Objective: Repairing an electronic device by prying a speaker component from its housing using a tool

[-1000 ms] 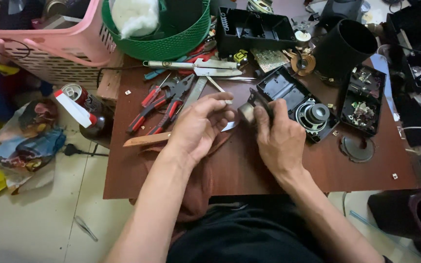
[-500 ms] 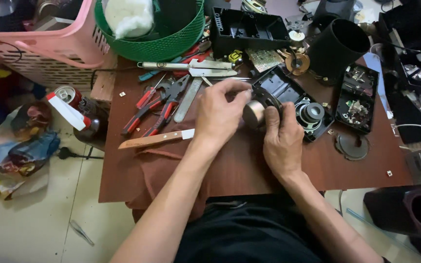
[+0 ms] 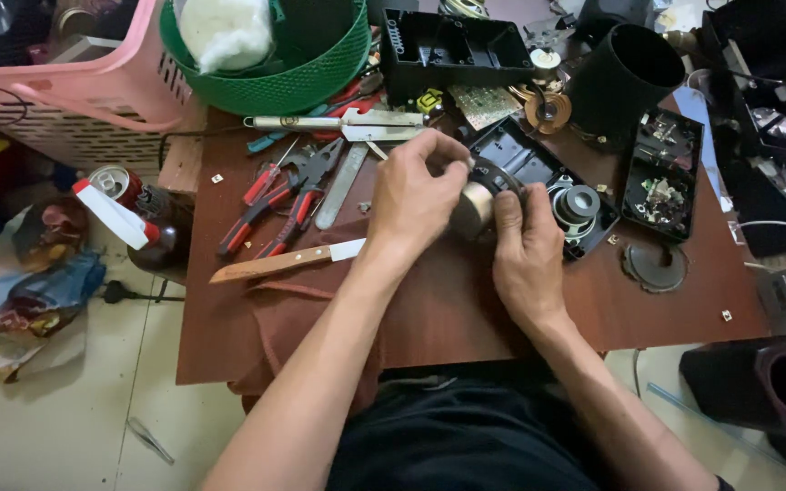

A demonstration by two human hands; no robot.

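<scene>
Over the middle of the brown wooden table [image 3: 448,309], the left hand [image 3: 411,195] and right hand [image 3: 525,255] both pinch tight a small round metal-backed speaker driver [image 3: 473,207], probably heavy, rigid, cone fragile, best gripped by its magnet and rim.

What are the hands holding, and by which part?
A small round speaker driver: left hand grips its upper rim, right hand pinches its right side by the silver magnet end.

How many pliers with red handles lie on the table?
2: one pair of pliers left of the left hand, the other pair beside it, nearer the knife. More may hide under the green basket.
</scene>
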